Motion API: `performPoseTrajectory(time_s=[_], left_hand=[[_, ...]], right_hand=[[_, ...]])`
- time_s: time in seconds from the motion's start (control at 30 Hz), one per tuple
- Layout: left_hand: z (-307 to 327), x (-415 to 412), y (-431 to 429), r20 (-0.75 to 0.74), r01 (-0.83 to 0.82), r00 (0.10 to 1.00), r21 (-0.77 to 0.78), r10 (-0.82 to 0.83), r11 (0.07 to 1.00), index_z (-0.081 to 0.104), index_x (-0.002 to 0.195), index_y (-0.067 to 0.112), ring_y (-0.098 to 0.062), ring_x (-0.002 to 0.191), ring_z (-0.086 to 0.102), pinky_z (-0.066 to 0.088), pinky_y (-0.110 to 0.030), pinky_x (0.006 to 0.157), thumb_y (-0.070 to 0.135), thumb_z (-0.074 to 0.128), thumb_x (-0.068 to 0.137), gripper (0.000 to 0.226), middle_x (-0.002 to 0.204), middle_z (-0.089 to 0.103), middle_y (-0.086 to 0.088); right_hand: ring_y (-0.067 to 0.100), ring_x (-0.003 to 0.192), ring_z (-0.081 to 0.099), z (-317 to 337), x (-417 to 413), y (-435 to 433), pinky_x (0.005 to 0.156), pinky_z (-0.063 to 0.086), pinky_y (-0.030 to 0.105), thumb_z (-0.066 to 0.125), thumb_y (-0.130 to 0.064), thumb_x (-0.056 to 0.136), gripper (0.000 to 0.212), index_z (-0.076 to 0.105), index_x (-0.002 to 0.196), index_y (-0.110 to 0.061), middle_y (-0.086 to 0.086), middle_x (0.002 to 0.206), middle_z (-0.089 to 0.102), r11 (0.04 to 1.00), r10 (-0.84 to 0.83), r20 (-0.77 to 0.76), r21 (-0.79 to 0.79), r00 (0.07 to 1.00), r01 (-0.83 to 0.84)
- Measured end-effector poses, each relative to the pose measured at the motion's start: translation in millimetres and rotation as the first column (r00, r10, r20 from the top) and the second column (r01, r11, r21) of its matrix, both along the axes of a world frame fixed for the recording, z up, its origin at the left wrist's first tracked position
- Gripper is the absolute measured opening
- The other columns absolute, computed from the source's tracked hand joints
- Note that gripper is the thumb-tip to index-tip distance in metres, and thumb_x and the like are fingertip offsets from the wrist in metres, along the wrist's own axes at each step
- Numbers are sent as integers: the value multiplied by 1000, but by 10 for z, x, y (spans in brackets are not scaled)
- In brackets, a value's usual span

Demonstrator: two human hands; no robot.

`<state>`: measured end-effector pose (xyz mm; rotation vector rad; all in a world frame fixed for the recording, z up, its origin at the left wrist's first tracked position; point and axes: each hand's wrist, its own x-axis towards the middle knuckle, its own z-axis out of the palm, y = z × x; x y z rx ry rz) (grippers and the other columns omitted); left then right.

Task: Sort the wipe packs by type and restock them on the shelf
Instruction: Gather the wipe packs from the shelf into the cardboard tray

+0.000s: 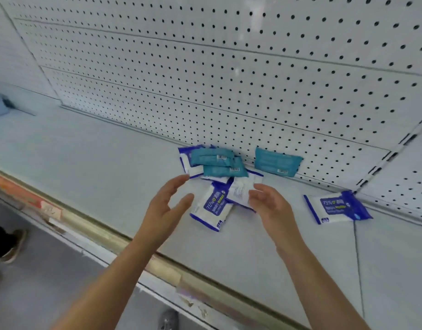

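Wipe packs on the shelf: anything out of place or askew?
Yes. The centre pile is jumbled: teal packs lie across blue-white packs at mixed angles. One teal pack leans alone against the pegboard; another blue-white pack lies skewed, apart, at right.

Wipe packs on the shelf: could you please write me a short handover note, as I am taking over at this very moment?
Left hand: open, holding nothing, beside the pile.
Right hand: its fingers pinch the held pack, blue-and-white, back side showing, over the pile.
Pile: two teal packs lie on blue-and-white ones, types mixed; the front pack lies printed side up.
Done: the leaning teal pack stands apart against the pegboard; the lone blue-and-white pack lies apart at the right.
Left: split the pile by type and line each group up on the shelf.
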<state>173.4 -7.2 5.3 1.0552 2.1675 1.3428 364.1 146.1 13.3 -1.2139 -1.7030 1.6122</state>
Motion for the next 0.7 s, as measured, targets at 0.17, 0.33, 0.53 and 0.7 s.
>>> performPoseTrajectory(time_s=[0.17, 0.33, 0.53, 0.7], left_hand=[[-19, -503, 754, -145, 160, 975, -82, -171, 984, 46, 142, 32, 3, 124, 40, 37, -23, 104, 39, 70, 91, 57, 145, 45, 14], [-145, -749, 1561, -437, 304, 761, -412, -479, 859, 32, 153, 24, -21, 145, 27, 19, -43, 122, 71, 68, 75, 98, 160, 29, 1], [-152, -951, 1940, -549, 340, 521, -568, -653, 749, 47, 141, 25, -21, 129, 43, 40, -40, 103, 75, 69, 70, 90, 140, 47, 0], [33, -1145, 2107, -479, 422, 441, -635, -759, 646, 56, 126, 28, -17, 105, 59, 52, -36, 84, 48, 73, 79, 54, 120, 63, 5]], right_hand=[[7, 109, 59, -78, -238, 105, 61, 42, 8, 56, -11, 99, 33, 58, 126, -30, -9, 123, 64, 981, -194, 127, 31, 973, 192], [9, 108, 62, -125, -460, 5, 78, 49, 19, 57, -8, 96, 31, 62, 117, -29, -8, 117, 67, 913, -405, 141, -1, 903, 409], [11, 107, 61, -153, -607, 96, 87, 53, 29, 68, -22, 93, 33, 59, 124, -27, -7, 121, 64, 860, -501, 313, 77, 807, 504], [14, 95, 60, -117, -694, 295, 71, 51, 22, 75, -38, 86, 61, 47, 138, -24, 1, 123, 66, 925, -344, 532, 54, 774, 375]])
